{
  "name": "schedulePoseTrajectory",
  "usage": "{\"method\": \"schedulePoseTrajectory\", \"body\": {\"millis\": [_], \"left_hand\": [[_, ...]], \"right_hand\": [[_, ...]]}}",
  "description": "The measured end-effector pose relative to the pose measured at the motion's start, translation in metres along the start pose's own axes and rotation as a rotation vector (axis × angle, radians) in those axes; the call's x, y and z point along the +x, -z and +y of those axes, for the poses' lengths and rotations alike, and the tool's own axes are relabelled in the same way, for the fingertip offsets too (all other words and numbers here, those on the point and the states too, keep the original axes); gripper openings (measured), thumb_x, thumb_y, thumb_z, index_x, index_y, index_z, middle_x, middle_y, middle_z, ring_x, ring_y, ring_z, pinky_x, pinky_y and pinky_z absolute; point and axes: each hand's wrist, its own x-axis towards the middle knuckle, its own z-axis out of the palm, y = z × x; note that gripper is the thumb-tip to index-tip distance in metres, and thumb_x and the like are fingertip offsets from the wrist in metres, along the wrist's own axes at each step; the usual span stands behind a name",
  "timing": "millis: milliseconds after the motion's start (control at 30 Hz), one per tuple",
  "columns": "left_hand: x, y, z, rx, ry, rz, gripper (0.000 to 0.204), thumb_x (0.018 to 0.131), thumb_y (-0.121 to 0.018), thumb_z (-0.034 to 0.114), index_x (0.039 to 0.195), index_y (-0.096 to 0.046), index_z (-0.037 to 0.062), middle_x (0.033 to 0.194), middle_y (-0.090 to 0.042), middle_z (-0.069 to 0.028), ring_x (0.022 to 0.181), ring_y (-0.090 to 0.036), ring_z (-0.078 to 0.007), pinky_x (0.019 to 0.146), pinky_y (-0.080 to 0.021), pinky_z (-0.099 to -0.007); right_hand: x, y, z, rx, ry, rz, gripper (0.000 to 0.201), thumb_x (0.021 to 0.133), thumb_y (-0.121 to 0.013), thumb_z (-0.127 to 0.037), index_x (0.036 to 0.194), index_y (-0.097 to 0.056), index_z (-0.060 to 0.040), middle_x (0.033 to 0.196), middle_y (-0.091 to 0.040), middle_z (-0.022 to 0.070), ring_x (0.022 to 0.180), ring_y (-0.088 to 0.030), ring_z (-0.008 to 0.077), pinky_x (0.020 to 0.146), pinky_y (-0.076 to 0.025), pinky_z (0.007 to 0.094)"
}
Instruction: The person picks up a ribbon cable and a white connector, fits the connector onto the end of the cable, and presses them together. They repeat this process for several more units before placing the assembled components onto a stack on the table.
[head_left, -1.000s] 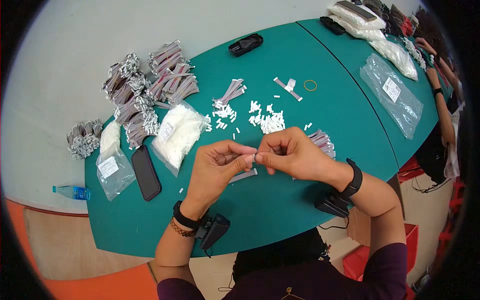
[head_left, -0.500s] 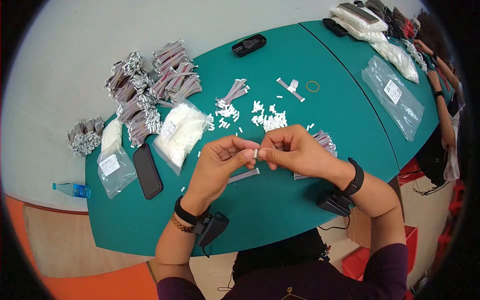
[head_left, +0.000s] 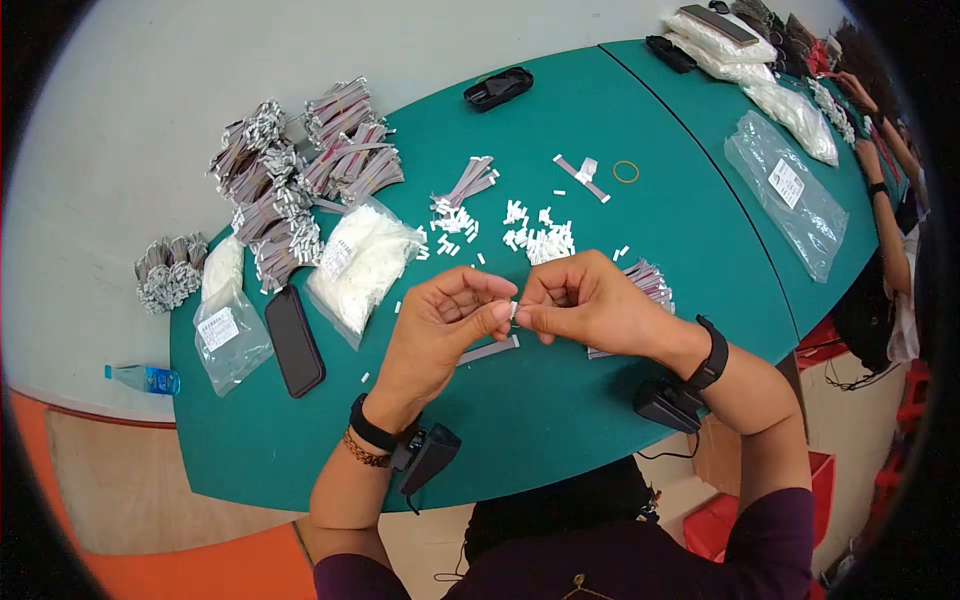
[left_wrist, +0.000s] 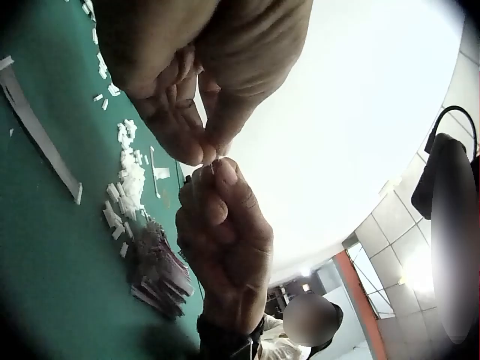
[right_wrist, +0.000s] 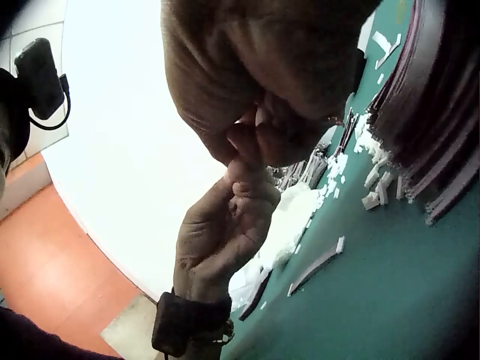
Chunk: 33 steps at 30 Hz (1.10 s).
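Both hands meet over the near middle of the table, fingertips close together around a tiny white connector (head_left: 514,309). The left hand (head_left: 440,325) has its thumb and index fingertip at the piece, its other fingers bent behind. From the right, the right hand (head_left: 590,300) pinches the piece between thumb and curled index finger. In the left wrist view, the right hand (left_wrist: 229,232) meets the left fingertips from below, hiding most of the connector. A flat grey ribbon cable (head_left: 490,349) with white ends lies on the table beneath the hands.
Loose white connectors (head_left: 545,243) lie beyond the hands, and a ribbon cable bundle (head_left: 650,285) sits by the right hand. A bag of white parts (head_left: 360,270), a phone (head_left: 294,342) and stacked cable bundles (head_left: 270,190) occupy the left. Another person's arms (head_left: 872,165) show far right.
The white connector shows at different angles between the fingertips as they shift slightly. The left index fingertip has lifted a little from the thumb. Both hands stay in nearly the same place.
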Motion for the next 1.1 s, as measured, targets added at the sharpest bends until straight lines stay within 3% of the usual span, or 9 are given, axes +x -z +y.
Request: {"method": "schedulePoseTrajectory", "body": {"millis": [467,567,767,1100], "left_hand": [[-0.002,-0.011,-0.002,0.080,-0.080,0.121,0.018,0.083,-0.064,0.005,0.099,-0.058,-0.0020,0.083,-0.062,-0.0053,0.073,-0.058,-0.0098,0.065,-0.047,-0.0233],[-0.001,-0.008,-0.002,0.074,-0.068,0.092,0.017,0.085,-0.062,0.006,0.100,-0.059,-0.0018,0.083,-0.062,-0.0041,0.073,-0.057,-0.0082,0.066,-0.048,-0.0223],[-0.001,-0.007,0.000,0.092,-0.061,0.060,0.016,0.087,-0.061,0.008,0.099,-0.061,-0.0017,0.085,-0.064,-0.0044,0.072,-0.056,-0.0073,0.067,-0.047,-0.0217],[-0.002,-0.010,-0.009,0.052,-0.080,0.077,0.019,0.086,-0.062,0.009,0.100,-0.061,-0.0028,0.085,-0.062,-0.0049,0.071,-0.055,-0.0088,0.064,-0.045,-0.0224]], "right_hand": [[0.000,0.000,0.002,0.132,-0.115,0.021,0.018,0.087,-0.060,-0.017,0.075,-0.060,-0.0029,0.061,-0.057,-0.0006,0.054,-0.047,0.0030,0.048,-0.033,0.0195],[0.001,-0.002,0.006,0.101,-0.017,0.051,0.019,0.087,-0.060,-0.018,0.075,-0.060,-0.0030,0.061,-0.057,-0.0008,0.052,-0.045,0.0023,0.046,-0.032,0.0193],[0.001,-0.001,0.006,0.113,-0.053,0.033,0.018,0.087,-0.060,-0.016,0.075,-0.060,-0.0024,0.061,-0.056,-0.0003,0.054,-0.046,0.0032,0.047,-0.033,0.0194],[-0.001,-0.006,0.008,-0.002,0.051,0.096,0.019,0.088,-0.060,-0.014,0.073,-0.058,-0.0023,0.060,-0.053,-0.0014,0.055,-0.043,0.0026,0.047,-0.033,0.0207]]}}
